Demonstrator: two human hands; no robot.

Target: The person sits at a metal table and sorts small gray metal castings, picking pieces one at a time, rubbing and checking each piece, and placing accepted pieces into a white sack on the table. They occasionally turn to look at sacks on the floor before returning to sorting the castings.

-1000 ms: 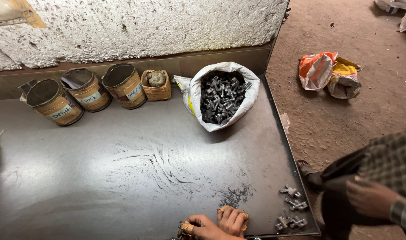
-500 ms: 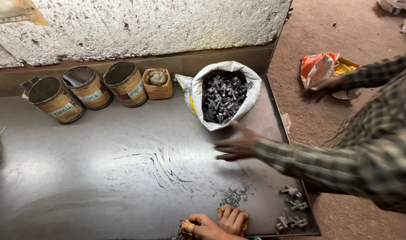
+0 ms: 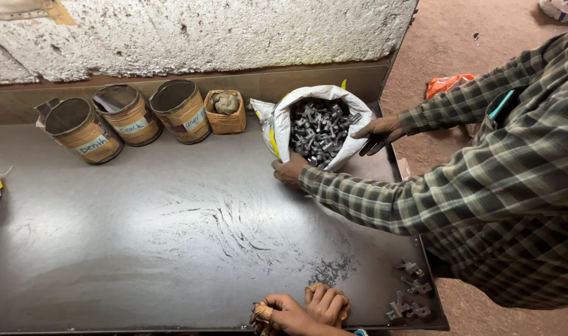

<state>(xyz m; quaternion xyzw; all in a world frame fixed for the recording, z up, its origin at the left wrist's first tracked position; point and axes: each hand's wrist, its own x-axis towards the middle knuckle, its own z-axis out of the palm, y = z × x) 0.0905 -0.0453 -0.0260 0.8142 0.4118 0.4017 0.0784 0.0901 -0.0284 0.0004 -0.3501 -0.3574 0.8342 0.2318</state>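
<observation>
Dark steel tabletop (image 3: 140,249), smeared with swirl marks, set against a rough whitewashed wall (image 3: 234,37); bare earth floor (image 3: 483,56) to the right.

Head view, near edge: the wearer's two hands rest together on the sheet at the bottom of frame. Left hand (image 3: 284,313) is curled with fingers closed around a small brownish wad of cloth (image 3: 260,312). Right hand (image 3: 326,303) lies just beside it, touching, fingers bent and held together over the same wad; what lies under the palm cannot be told. The wad is bunched, with no clear long axis; it sits at the table's front edge, right of centre.

Just right of the hands: a cluster of small grey metal fittings (image 3: 409,292) near the table's right front corner. A patch of fine metal filings (image 3: 330,272) lies just beyond the hands.

Far side: three open brown tins (image 3: 128,115) in a row, upright, mouths up, and a small woven basket (image 3: 225,112) holding a lump. Right of these, a white sack (image 3: 284,118) open at the top, filled with grey metal parts (image 3: 318,130).

Co-worker in a checked sleeve (image 3: 421,193) reaches in from the right; one hand (image 3: 290,169) grips the sack's near edge, the other hand (image 3: 378,134) holds its right rim.
</observation>
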